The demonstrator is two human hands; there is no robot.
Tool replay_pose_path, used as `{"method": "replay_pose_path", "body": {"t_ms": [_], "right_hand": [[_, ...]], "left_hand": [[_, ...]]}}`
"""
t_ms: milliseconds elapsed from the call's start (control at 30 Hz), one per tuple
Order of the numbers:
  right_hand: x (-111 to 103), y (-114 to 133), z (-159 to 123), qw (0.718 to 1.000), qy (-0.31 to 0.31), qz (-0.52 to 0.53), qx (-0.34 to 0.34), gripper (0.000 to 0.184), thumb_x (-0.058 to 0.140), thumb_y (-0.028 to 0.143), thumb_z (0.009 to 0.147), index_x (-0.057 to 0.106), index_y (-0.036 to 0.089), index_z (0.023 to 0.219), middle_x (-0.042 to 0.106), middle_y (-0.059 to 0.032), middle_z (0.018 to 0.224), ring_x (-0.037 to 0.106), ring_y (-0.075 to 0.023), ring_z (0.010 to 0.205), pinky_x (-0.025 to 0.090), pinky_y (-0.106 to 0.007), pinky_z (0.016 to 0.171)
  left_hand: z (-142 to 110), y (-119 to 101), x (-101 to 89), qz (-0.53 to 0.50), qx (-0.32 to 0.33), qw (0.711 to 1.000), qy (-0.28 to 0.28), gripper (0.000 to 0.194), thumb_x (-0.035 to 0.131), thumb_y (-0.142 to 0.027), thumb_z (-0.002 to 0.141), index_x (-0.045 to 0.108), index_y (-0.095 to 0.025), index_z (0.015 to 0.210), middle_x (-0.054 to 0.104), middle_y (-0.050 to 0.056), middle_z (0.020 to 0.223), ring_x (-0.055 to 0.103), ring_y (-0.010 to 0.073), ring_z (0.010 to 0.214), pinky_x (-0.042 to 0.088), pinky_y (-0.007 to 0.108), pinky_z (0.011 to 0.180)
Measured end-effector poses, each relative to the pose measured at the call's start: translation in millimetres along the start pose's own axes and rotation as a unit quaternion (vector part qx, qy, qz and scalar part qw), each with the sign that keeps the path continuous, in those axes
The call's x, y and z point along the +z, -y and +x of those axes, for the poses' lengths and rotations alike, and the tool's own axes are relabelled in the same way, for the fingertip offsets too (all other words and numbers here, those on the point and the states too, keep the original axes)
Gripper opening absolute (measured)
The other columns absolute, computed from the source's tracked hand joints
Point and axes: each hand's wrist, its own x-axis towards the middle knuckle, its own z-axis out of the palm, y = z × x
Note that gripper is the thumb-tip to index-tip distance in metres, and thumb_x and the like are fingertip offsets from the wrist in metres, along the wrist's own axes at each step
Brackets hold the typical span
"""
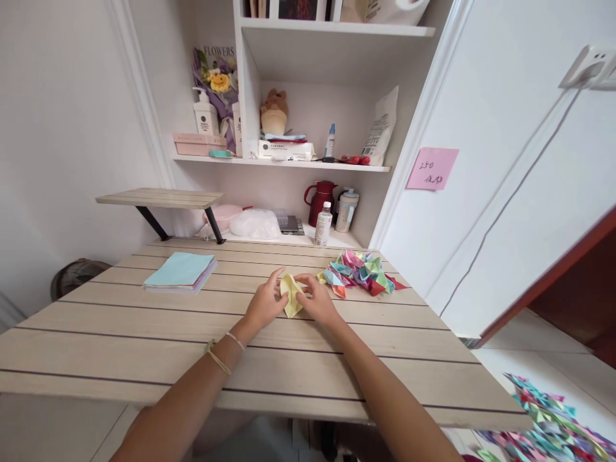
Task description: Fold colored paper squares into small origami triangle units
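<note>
A partly folded yellow origami paper (pixel 290 296) is held between my two hands over the middle of the table. My left hand (pixel 265 300) grips its left side, thumb on the near face and fingers behind. On the right side, my right hand (pixel 317 299) pinches it, with the thumb pressed onto the paper. Its lower end comes to a point toward me. Just to the right lies a heap of colourful folded paper pieces (pixel 359 271). Farther left is a stack of square paper sheets (pixel 180 269), light blue on top.
The slatted wooden table (pixel 144 340) meets a white shelf unit with a clear bottle (pixel 323 224) and a red jug (pixel 319 200). A small raised shelf (pixel 161 197) stands at the back left. More folded paper (pixel 558 417) lies on the floor at right.
</note>
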Motion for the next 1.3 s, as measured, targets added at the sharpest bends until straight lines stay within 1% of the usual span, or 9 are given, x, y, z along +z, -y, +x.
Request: {"method": "replay_pose_path", "body": {"t_ms": [133, 233, 433, 533, 733, 867, 1000, 1133, 1300], "right_hand": [[11.9, 1.0, -3.5, 0.998, -0.011, -0.059, -0.022, 0.038, 0.051, 0.016, 0.065, 0.050, 0.021, 0.103, 0.059, -0.0044, 0.103, 0.057, -0.0179, 0.088, 0.044, -0.034, 0.080], [17.0, -0.7, -3.6, 0.999, -0.039, -0.034, 0.015, 0.036, 0.048, 0.020, 0.070, 0.045, 0.022, 0.106, 0.059, -0.0056, 0.104, 0.060, -0.0161, 0.074, 0.047, -0.030, 0.067], [16.5, 3.2, -2.2, 0.995, -0.077, -0.066, 0.011, 0.021, 0.046, 0.019, 0.071, 0.056, 0.019, 0.090, 0.064, -0.0034, 0.080, 0.058, -0.0161, 0.066, 0.047, -0.027, 0.062], [20.8, 8.5, -4.4, 0.995, -0.073, -0.067, -0.008, 0.025, 0.045, 0.019, 0.071, 0.056, 0.021, 0.094, 0.064, -0.0031, 0.085, 0.058, -0.0149, 0.065, 0.046, -0.026, 0.061], [24.2, 1.9, -6.2, 0.985, -0.139, -0.084, 0.062, 0.032, 0.048, 0.019, 0.067, 0.056, 0.018, 0.098, 0.063, -0.0029, 0.070, 0.057, -0.0160, 0.058, 0.044, -0.027, 0.055], [12.2, -5.5, -1.5, 0.988, -0.137, -0.010, 0.070, 0.031, 0.048, 0.016, 0.063, 0.057, 0.018, 0.092, 0.065, -0.0040, 0.074, 0.060, -0.0180, 0.065, 0.046, -0.027, 0.056], [-1.6, -9.9, 2.9, 0.983, -0.097, 0.114, 0.104, 0.027, 0.056, 0.016, 0.058, 0.057, 0.017, 0.085, 0.066, -0.0041, 0.073, 0.061, -0.0182, 0.063, 0.046, -0.027, 0.053], [-12.0, -11.1, 6.5, 0.964, -0.038, 0.228, 0.134, 0.025, 0.067, 0.023, 0.055, 0.058, 0.017, 0.077, 0.067, -0.0040, 0.076, 0.062, -0.0174, 0.064, 0.048, -0.027, 0.056], [-19.8, -4.2, 8.2, 0.939, 0.037, 0.306, 0.155, 0.033, 0.074, 0.025, 0.050, 0.062, 0.018, 0.080, 0.068, -0.0024, 0.079, 0.063, -0.0174, 0.077, 0.049, -0.031, 0.074]], "left_hand": [[-2.1, 1.9, 8.3, 0.182, -0.025, 0.983, -0.024, 0.037, 0.050, -0.020, 0.075, 0.048, -0.017, 0.112, 0.062, 0.005, 0.072, 0.058, 0.0161, 0.061, 0.042, 0.024, 0.057], [-4.0, -1.3, 11.9, 0.267, -0.002, 0.964, -0.014, 0.023, 0.039, -0.022, 0.081, 0.056, -0.017, 0.096, 0.062, 0.008, 0.069, 0.058, 0.0189, 0.062, 0.038, 0.025, 0.056], [-4.3, -10.0, 12.4, 0.336, -0.006, 0.942, -0.019, 0.030, 0.040, -0.024, 0.082, 0.052, -0.021, 0.109, 0.065, 0.009, 0.079, 0.060, 0.0196, 0.068, 0.038, 0.025, 0.059], [-3.5, -10.0, 11.8, 0.355, -0.020, 0.934, -0.022, 0.032, 0.038, -0.026, 0.083, 0.051, -0.020, 0.112, 0.066, 0.010, 0.079, 0.061, 0.0207, 0.069, 0.039, 0.026, 0.061], [-6.6, -7.9, 17.9, 0.342, 0.021, 0.939, 0.006, 0.037, 0.039, -0.018, 0.082, 0.048, -0.020, 0.117, 0.065, 0.012, 0.093, 0.061, 0.0213, 0.081, 0.041, 0.027, 0.069], [-5.7, -8.3, 10.8, 0.263, 0.019, 0.964, 0.013, 0.037, 0.040, -0.018, 0.081, 0.052, -0.021, 0.116, 0.066, 0.010, 0.091, 0.061, 0.0217, 0.079, 0.043, 0.031, 0.073], [-3.1, -5.1, 1.9, 0.047, 0.047, 0.996, 0.067, 0.032, 0.045, -0.021, 0.078, 0.060, -0.024, 0.107, 0.065, 0.006, 0.100, 0.060, 0.0185, 0.085, 0.045, 0.030, 0.078], [2.5, 1.0, 3.1, -0.172, 0.000, 0.984, 0.040, 0.027, 0.059, -0.025, 0.069, 0.066, -0.015, 0.093, 0.068, 0.008, 0.093, 0.062, 0.0211, 0.085, 0.048, 0.033, 0.076], [10.6, 1.8, -0.6, -0.261, -0.071, 0.962, -0.035, 0.032, 0.070, -0.024, 0.056, 0.067, -0.012, 0.084, 0.069, 0.009, 0.087, 0.063, 0.0218, 0.080, 0.049, 0.034, 0.076]]}}
